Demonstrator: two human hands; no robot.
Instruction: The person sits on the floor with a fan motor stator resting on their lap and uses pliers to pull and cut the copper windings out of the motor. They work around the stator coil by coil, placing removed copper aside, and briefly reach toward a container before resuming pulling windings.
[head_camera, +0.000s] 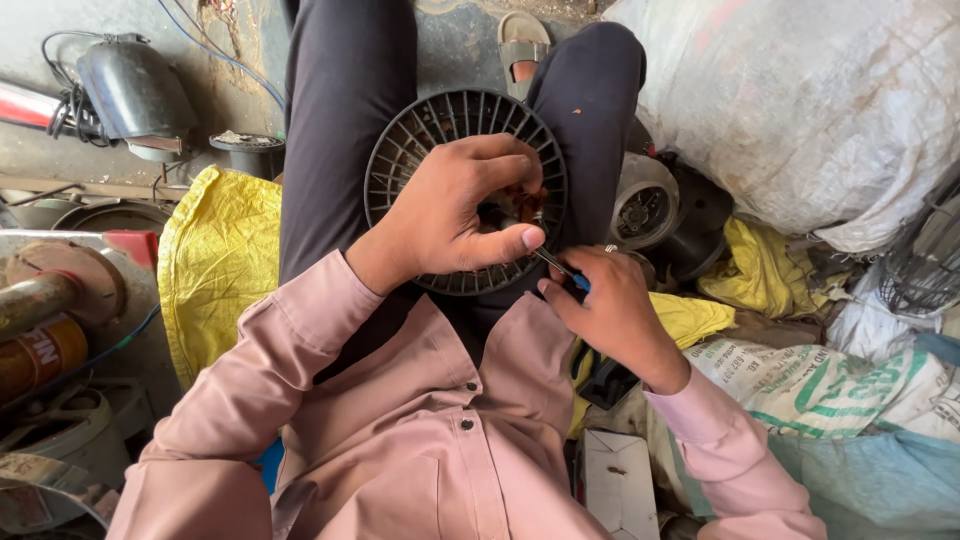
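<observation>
While the left hand (455, 215) clamps the black fan wheel (465, 190) on the lap, the right hand (605, 305), at 4 o'clock, grips a blue-handled screwdriver (562, 270) aimed at the hub.

fan wheel (420, 140): round black plastic blower wheel, ring of thin radial vanes around the rim, open slots between them
fan pose: lying flat-face-up on the lap, propped between the two thighs in dark trousers; near rim toward the body, far rim toward the knees
fan hub: centre mostly covered by fingers; a rusty-brown metal part shows at the middle
fan state: whole as far as visible, vanes look intact; lower-right rim partly hidden
screwdriver (562, 270): thin dark shaft, blue handle, mostly hidden in the grip
screwdriver pose: slanted, tip pointing up-left toward the fan hub, handle just off the fan's lower-right rim
contact: tip-to-hub contact can't be made out
</observation>
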